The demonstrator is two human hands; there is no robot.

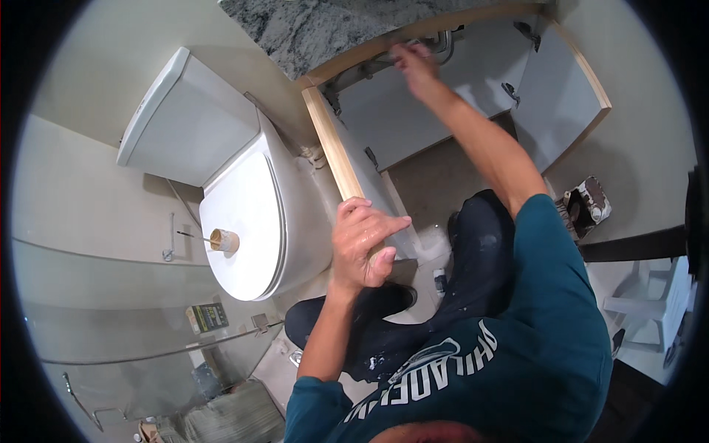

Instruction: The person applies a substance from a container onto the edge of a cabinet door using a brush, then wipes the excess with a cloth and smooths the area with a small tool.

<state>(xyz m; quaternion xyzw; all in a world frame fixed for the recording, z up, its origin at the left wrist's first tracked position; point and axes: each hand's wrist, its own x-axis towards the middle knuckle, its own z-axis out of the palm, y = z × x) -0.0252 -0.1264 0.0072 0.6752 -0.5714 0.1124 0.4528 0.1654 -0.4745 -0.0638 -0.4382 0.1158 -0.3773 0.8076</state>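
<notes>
My left hand [362, 240] is closed over the outer end of the open left cabinet door [334, 144], which has a pale wood edge. Its thumb and one finger stick out to the right. My right arm stretches up and forward into the vanity cabinet [428, 122]. At its end my right hand [415, 65] is beneath the front wooden rail [358, 55], close to a metal drain pipe [445, 48]. That hand is smeared by motion, so what its fingers hold, if anything, does not show.
The right cabinet door [565, 100] stands open on its hinges. A grey stone countertop [295, 33] overhangs the cabinet. At left is a white toilet [244, 221], with a small tan cup [224, 241] on its lid. A stained container [588, 203] and a white plastic stool [650, 303] are at right.
</notes>
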